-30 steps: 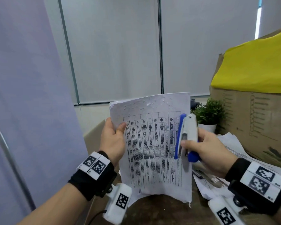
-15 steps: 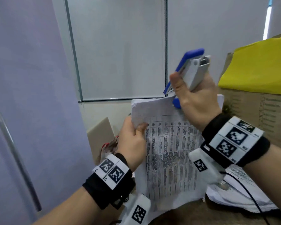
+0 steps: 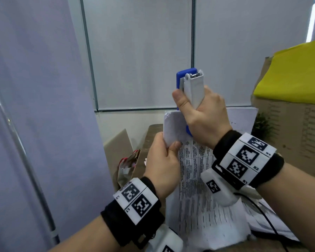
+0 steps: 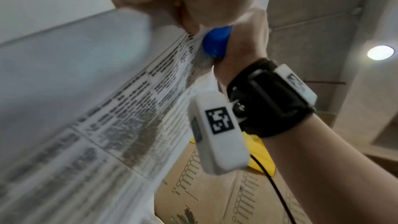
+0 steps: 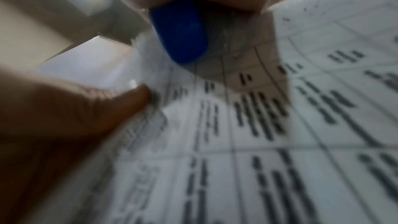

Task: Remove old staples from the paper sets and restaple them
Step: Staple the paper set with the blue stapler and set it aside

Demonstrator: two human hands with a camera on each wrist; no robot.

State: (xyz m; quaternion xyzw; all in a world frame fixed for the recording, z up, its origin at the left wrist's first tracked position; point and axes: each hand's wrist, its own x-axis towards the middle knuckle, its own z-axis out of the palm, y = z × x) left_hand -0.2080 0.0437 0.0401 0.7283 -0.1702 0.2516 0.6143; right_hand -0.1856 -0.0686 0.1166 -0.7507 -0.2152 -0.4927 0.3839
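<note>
Fingers of the right hand are curled tight round the blue and white stapler, which stands on end with its hinge up and its mouth down over the top edge of the paper set, near the top left corner. The left hand pinches that corner between thumb and fingers, bending it a little toward the person, while the sheets stand upright with their bottom edge on the counter near its front edge. To staple well, the left hand should keep the sheets squared and flat right beside the mouth, clear of where the staple drives, and the right hand should squeeze in one firm stroke with the stapler square to the paper, so both legs fold. Whether the mouth has fully closed on the sheets is hard to tell, since the right hand hides it and both wrist views are blurred. The corner looks pocked with old holes, so fresh paper just beside them would likely hold better.
</note>
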